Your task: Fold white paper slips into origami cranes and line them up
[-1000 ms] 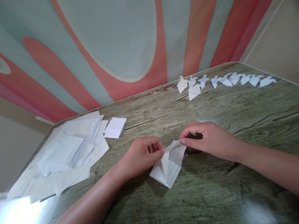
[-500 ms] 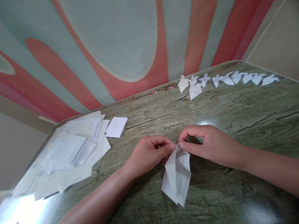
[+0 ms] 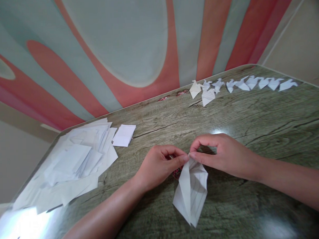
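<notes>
A folded white paper [image 3: 189,197] with faint lines hangs between my hands near the front middle of the table, its layers spread apart and its lower end pointed. My left hand [image 3: 161,164] pinches the paper's top tip between thumb and index finger. From the other side, my right hand [image 3: 219,154] pinches the same tip, thumb and fingertip pressed together, close to my left fingertips. The fingertips hide part of the tip.
A spread pile of white papers [image 3: 72,161] covers the left side. Beside it lies a small stack of folded paper [image 3: 124,135]. Several folded paper birds [image 3: 264,82] line the table's [image 3: 159,116] back right edge, by the wall.
The paper's layers have opened wider, its right side bulging out to the right and its lower tip reaching slightly further down. Both hands stay almost where they were.
</notes>
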### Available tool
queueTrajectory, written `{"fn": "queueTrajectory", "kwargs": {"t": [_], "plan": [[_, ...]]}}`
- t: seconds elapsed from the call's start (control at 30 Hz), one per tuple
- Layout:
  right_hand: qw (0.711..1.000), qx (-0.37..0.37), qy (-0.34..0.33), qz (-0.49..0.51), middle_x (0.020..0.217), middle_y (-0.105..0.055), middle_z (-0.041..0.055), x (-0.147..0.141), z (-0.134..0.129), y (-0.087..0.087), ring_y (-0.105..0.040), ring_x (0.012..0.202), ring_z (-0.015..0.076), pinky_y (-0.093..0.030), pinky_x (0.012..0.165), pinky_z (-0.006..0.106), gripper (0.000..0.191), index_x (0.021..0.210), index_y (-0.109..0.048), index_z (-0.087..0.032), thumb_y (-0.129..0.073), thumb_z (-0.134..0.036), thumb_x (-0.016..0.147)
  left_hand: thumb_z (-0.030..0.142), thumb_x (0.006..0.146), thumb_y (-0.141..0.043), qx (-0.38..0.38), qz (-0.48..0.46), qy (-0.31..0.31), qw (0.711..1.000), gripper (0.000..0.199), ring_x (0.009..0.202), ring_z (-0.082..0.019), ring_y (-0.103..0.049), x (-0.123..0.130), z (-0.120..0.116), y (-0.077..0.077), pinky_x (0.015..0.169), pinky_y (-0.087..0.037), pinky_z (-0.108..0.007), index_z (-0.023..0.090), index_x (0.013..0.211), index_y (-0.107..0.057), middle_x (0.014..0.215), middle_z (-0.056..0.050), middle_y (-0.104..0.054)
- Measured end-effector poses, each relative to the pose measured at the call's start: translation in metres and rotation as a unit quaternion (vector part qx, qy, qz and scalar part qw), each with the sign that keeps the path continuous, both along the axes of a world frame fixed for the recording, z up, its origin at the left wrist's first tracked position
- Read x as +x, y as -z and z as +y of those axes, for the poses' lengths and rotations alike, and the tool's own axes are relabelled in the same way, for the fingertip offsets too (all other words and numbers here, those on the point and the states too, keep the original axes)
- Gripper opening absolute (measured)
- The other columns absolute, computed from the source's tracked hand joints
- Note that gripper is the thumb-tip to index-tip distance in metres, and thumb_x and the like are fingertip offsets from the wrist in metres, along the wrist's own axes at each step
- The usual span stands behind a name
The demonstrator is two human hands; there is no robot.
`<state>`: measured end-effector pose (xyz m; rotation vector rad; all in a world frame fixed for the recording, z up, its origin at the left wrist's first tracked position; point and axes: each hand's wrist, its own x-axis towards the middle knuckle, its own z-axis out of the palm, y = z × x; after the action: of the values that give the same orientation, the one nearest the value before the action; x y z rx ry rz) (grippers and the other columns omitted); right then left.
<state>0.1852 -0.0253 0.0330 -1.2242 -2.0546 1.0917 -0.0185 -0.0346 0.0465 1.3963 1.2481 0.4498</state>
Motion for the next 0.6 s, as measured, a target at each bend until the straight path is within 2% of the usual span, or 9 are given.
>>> {"fn": "queueTrajectory", "kwargs": {"t": [0.37, 0.6], "plan": [[1.000, -0.021, -0.002, 0.012, 0.078, -0.069, -0.0059, 0.0000, -0.0010, 0.0009, -0.060, 0.074, 0.0125, -0.042, 0.068, 0.024, 0.012, 0.079, -0.069, -0.025, -0.063, -0.034, 0.083, 0.037, 0.082, -0.065, 0.021, 0.028, 0.001, 0.999, 0.023, 0.052, -0.008, -0.054, 0.0020, -0.0023, 0.0017, 0.049, -0.040, -0.016, 0.015, 0.077, -0.071, 0.059, 0.002, -0.061], [1.000, -0.017, 0.010, 0.014, 0.069, -0.066, -0.0073, -0.0022, -0.0029, -0.0002, -0.056, 0.065, 0.0105, -0.040, 0.062, 0.022, 0.010, 0.072, -0.066, -0.023, -0.062, -0.023, 0.081, 0.034, 0.083, -0.062, 0.077, 0.084, 0.049, 0.992, 0.021, 0.061, -0.010, -0.057, 0.0023, -0.0035, 0.0013, 0.058, -0.043, -0.020, 0.017, 0.078, -0.072, 0.067, 0.001, -0.066]]}}
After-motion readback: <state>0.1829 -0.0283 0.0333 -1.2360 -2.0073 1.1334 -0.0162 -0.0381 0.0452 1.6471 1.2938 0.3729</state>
